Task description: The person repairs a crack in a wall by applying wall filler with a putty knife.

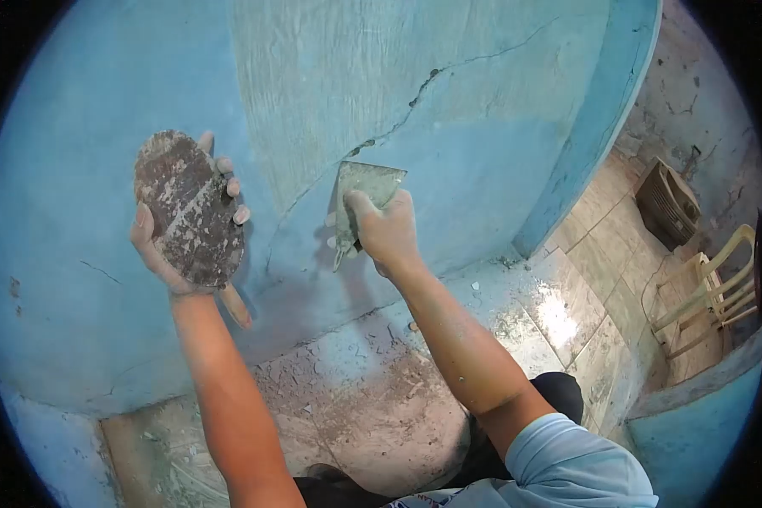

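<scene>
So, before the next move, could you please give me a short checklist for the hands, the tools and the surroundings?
1. Left hand secure on the dark oval plate with pale smears: ok, its fingers curl around the edge.
2. Right hand holding the flat grey scraper: ok, gripped.
3. Scraper touching the blue painted wall: cannot tell.
4. Long jagged crack closed: not ok, dark gaps show above the scraper.
5. Pale tiled floor below the wall clean: not ok, crumbs are scattered there.
</scene>
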{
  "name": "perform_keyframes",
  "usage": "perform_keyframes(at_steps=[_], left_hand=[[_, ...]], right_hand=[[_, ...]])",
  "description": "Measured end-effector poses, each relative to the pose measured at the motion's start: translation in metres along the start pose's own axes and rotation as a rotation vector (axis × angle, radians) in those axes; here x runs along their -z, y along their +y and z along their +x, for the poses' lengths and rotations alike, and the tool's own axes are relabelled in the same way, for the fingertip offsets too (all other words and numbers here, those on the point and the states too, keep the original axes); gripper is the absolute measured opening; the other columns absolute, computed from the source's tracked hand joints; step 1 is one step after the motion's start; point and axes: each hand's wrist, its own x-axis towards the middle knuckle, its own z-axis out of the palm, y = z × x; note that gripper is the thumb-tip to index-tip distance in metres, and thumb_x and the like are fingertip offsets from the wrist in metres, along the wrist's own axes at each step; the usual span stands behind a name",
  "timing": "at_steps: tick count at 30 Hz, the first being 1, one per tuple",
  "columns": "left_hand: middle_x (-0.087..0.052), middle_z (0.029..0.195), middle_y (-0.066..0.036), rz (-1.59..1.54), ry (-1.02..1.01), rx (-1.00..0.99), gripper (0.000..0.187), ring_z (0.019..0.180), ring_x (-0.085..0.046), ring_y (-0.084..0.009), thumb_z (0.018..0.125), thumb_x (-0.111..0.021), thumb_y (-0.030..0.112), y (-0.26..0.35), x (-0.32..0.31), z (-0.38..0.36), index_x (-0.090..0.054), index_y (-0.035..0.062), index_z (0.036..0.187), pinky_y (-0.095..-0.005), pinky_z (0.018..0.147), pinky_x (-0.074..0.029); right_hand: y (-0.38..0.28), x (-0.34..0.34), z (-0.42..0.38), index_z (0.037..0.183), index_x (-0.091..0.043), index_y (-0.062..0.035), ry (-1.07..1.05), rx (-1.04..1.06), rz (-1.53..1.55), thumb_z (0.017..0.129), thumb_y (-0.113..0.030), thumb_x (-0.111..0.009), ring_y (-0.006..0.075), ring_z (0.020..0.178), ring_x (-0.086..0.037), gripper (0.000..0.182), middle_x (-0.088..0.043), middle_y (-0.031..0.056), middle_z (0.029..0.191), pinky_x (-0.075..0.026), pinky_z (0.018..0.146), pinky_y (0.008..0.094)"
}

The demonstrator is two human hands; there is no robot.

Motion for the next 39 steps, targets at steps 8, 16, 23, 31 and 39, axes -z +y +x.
perform_keyframes(at_steps=[8, 16, 23, 31, 39], left_hand=[[-0.059, 0.132, -0.028, 0.073, 0.084, -0.042, 0.109, 0.107, -0.067, -0.0345, 0.091, -0.069, 0.055, -0.001, -0.004, -0.002, -0.024, -0.0137, 0.163, -0.0461, 0.076, -0.06], [-0.059, 0.131, -0.03, 0.007, 0.069, -0.047, 0.108, 0.108, -0.067, -0.0356, 0.091, -0.071, 0.051, -0.005, -0.001, -0.002, -0.024, -0.0142, 0.163, -0.047, 0.075, -0.061], [-0.058, 0.134, -0.03, -0.016, 0.008, -0.061, 0.108, 0.112, -0.066, -0.0372, 0.092, -0.072, 0.048, -0.002, 0.005, 0.0, -0.019, -0.0132, 0.165, -0.0497, 0.078, -0.06], [-0.056, 0.135, -0.029, -0.04, 0.024, -0.029, 0.107, 0.113, -0.065, -0.0373, 0.092, -0.071, 0.049, -0.002, 0.002, -0.003, -0.021, -0.0099, 0.166, -0.0507, 0.081, -0.058], [-0.056, 0.135, -0.028, -0.01, 0.036, -0.046, 0.108, 0.112, -0.064, -0.0363, 0.091, -0.071, 0.053, -0.005, 0.001, -0.002, -0.022, -0.0087, 0.166, -0.049, 0.08, -0.057]], right_hand=[[0.009, -0.009, 0.019, 0.094, -0.07, 0.0068, 0.137, 0.308, -0.612, 0.097, -0.009, -0.061, 0.0247, 0.056, -0.07, 0.018, -0.073, 0.0166, 0.076, -0.053, 0.046, 0.0362], [-0.016, -0.019, 0.021, 0.079, -0.069, 0.0031, 0.225, 0.12, -0.423, 0.096, -0.007, -0.061, 0.0177, 0.055, -0.065, 0.022, -0.069, 0.0101, 0.069, -0.051, 0.051, 0.0369], [-0.034, 0.005, 0.02, 0.091, -0.067, 0.0072, -0.011, -0.306, 0.346, 0.098, -0.005, -0.057, 0.0284, 0.054, -0.069, 0.018, -0.071, 0.0214, 0.071, -0.055, 0.048, 0.0378], [-0.016, 0.003, 0.023, 0.094, -0.068, 0.0049, -0.043, 0.582, -1.086, 0.1, -0.014, -0.056, 0.0247, 0.067, -0.076, 0.023, -0.073, 0.0204, 0.073, -0.057, 0.056, 0.0467], [-0.012, 0.018, 0.023, 0.124, -0.053, 0.0095, -0.07, -0.292, 0.414, 0.103, -0.01, -0.054, 0.0305, 0.063, -0.072, 0.029, -0.073, 0.023, 0.083, -0.061, 0.05, 0.0409]])
